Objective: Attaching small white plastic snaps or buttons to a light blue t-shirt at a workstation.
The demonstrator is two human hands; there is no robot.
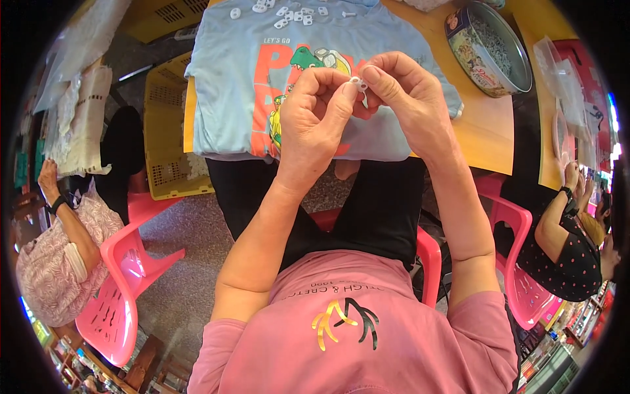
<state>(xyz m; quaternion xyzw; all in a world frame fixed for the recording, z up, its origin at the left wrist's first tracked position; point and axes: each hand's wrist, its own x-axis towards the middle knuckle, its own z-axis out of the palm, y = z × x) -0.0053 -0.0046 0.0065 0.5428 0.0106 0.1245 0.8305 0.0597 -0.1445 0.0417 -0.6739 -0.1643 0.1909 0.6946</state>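
- White plastic part (357, 83): we have it in the upper middle of the frame, raised over a folded blue shirt (223, 85).
- Our left hand (308, 118) and our right hand (408, 95) meet at the fingertips, both pinched on this part with thumb and fingers; we cannot tell whether it is one piece or two put together, since the fingers cover much of it.
- Along the top edge of the frame we see loose white pieces (298, 16) scattered on the shirt, one longer piece (348, 14) lying a little apart on their right.
- At the upper right, on the desk (485, 131), we have a round tin (474, 62) holding many small grey bits, too fine for us to make out singly.
- We judge a slip the likeliest trouble: the part is tiny, and only fingertips grip it, so uneven pressure could flick it away.
- A dropped piece could bounce off the shirt's near edge into our lap or onto the speckled floor (190, 226).
- If the shirt were tugged, we think the loose pieces could slide or mix.
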